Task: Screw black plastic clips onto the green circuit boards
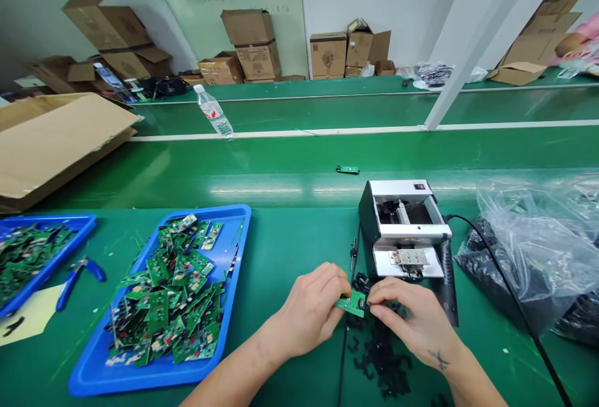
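My left hand (312,311) and my right hand (412,319) meet over the green table, both pinching one small green circuit board (354,302) between their fingertips. My left fingers grip its left end, my right thumb and forefinger its right end. Under the hands lies a scatter of small black parts (379,357). Just beyond the board stands a small grey and black machine (405,227) with a metal fixture at its front.
A blue tray (234,257) heaped with several green circuit boards lies to the left, a second blue tray (70,232) further left, with blue-handled pliers (77,276) between them. Clear plastic bags (538,251) sit at right. One board (347,170), a water bottle (214,112) and cardboard boxes lie beyond.
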{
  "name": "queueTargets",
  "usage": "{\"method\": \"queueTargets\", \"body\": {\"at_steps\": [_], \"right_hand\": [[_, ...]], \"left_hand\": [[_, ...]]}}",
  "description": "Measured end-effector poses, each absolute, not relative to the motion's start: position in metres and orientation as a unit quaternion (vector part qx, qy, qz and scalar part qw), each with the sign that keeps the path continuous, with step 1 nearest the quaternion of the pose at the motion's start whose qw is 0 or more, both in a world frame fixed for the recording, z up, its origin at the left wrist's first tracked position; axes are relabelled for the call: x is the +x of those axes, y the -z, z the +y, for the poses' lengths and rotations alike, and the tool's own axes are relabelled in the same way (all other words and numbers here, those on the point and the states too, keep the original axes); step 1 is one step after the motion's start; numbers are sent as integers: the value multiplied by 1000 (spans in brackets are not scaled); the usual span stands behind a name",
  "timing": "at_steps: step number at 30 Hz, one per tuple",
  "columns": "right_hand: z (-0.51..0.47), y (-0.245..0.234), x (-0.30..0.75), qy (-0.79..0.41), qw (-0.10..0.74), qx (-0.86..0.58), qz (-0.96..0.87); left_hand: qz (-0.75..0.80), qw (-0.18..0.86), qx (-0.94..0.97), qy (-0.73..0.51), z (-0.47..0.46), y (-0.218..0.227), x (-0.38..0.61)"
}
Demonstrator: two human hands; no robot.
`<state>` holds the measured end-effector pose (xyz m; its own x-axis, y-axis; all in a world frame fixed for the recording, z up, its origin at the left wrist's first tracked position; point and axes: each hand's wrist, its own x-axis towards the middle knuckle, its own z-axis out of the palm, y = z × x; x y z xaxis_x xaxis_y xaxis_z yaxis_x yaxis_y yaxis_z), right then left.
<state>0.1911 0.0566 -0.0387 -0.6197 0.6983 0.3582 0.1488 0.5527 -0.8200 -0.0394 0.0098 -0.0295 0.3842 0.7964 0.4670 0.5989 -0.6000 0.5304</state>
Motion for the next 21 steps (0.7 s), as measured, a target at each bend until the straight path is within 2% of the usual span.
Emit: {"method": "queueTargets", "body": {"at_steps": [11, 21], "right_hand": [[58, 34, 189, -427, 345, -213, -808], [52, 34, 190, -440, 333, -205, -808]], "left_hand": [[399, 167, 834, -342, 7, 32, -41], [354, 125, 862, -340, 7, 31, -43]]}}
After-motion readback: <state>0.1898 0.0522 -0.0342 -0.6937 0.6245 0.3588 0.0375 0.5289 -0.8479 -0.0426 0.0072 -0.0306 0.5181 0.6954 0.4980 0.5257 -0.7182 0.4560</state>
